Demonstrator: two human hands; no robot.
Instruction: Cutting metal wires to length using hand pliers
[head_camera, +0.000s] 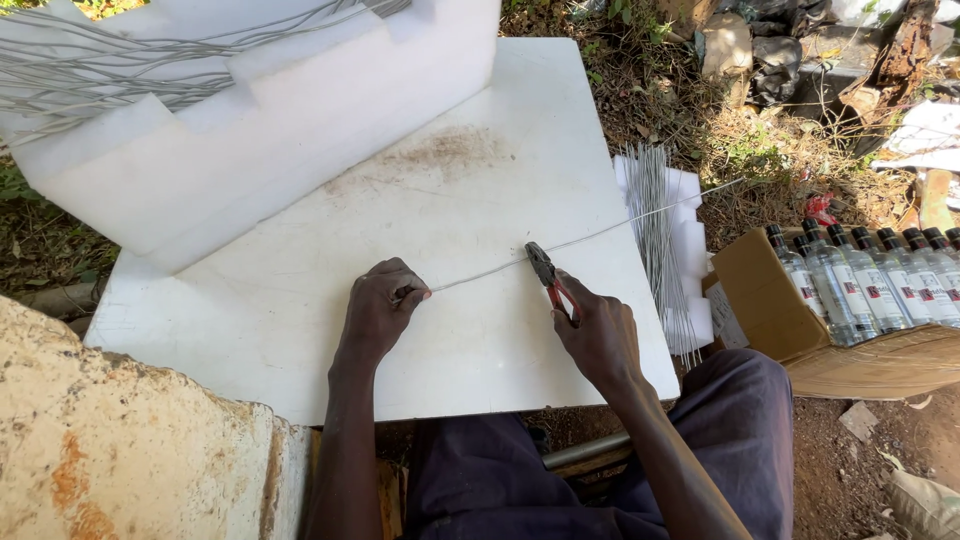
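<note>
My left hand pinches the near end of a thin grey wire and presses it on the white board. The wire runs diagonally up to the right, past the board's edge. My right hand grips red-handled pliers, whose dark jaws sit on the wire a little to the right of my left hand.
A stepped white foam block with a bundle of long wires fills the back left. Several cut wire pieces lie on foam at the board's right edge. A cardboard box of clear bottles stands at right. A stone slab is near left.
</note>
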